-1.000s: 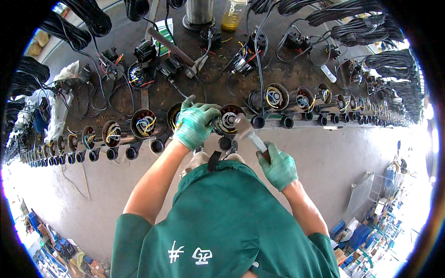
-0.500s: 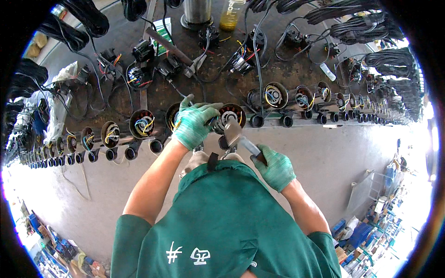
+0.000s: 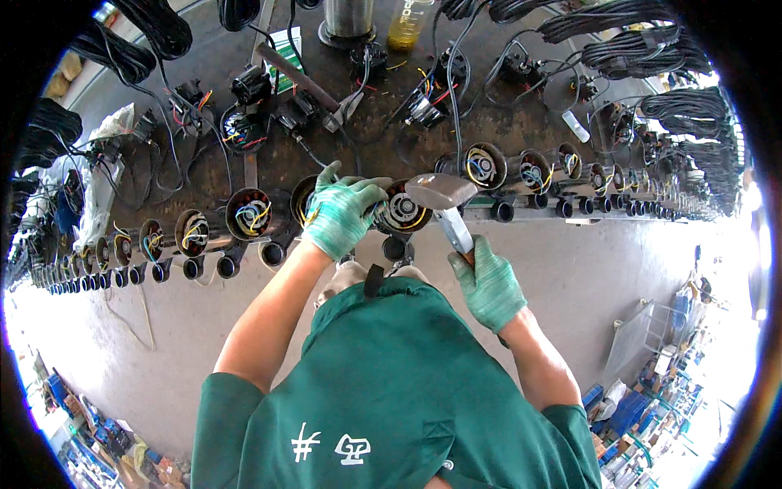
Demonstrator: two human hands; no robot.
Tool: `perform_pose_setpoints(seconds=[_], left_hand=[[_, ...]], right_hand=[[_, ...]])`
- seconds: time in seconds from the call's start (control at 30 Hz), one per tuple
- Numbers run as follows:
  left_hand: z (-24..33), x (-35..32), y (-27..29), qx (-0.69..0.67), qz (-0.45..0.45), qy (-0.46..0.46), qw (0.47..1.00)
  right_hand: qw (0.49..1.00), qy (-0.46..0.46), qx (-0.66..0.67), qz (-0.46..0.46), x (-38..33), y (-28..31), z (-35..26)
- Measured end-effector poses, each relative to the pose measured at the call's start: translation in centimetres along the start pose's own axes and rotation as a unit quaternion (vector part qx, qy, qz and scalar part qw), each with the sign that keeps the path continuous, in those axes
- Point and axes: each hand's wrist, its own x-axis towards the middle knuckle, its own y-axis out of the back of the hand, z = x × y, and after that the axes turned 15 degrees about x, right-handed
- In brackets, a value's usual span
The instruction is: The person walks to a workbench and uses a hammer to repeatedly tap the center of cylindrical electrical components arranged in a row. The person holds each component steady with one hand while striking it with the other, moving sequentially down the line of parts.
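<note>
My right hand (image 3: 494, 285), in a green-and-white glove, is closed round the handle of a hammer (image 3: 441, 192). The hammer's blocky metal head is raised in front of an open round motor housing (image 3: 405, 210) and partly covers its upper right rim. Inside that housing show a ring-shaped core and a yellow wire. My left hand (image 3: 342, 213), gloved alike, has its fingers curled against the left side of the same housing. Its palm partly hides the neighbouring motor housing (image 3: 302, 198). What lies under the left fingertips is hidden.
More motor housings (image 3: 248, 213) line the bench edge both ways, short black pipe ends below them. On the dark bench (image 3: 383, 155) lie wired motor parts (image 3: 425, 110), a long-handled tool (image 3: 301, 80), a metal cylinder (image 3: 349, 20) and a yellowish bottle (image 3: 405, 33). Coiled black cables (image 3: 643, 50) edge the bench.
The hammer has risen away from the housing, up and to the right, uncovering more of the housing's face. My right hand has shifted slightly with it. My left hand stays almost where it was.
</note>
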Motion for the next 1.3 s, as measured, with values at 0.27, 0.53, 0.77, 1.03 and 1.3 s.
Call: perform_pose_setpoints(seconds=[0.27,0.53,0.77,1.03,1.3], left_hand=[[-0.1,0.1,-0.2,0.019,-0.015,0.008,1.000],[0.2,0.3,0.6,0.027,-0.035,0.004,0.999],[-0.1,0.2,0.0,0.030,-0.025,0.002,0.999],[0.0,0.1,0.1,0.026,-0.027,0.006,0.999],[0.2,0.0,0.5,0.027,-0.038,0.008,0.999]], right_hand=[[0.998,-0.026,-0.031,-0.049,0.3,-0.5,1.4],[0.994,-0.071,-0.046,-0.066,1.0,0.0,2.3],[0.998,-0.039,-0.026,-0.034,-0.2,-1.4,3.5],[0.999,-0.019,0.027,-0.004,-0.5,-0.1,0.4],[0.995,-0.072,-0.047,-0.057,1.2,-0.4,1.8]])
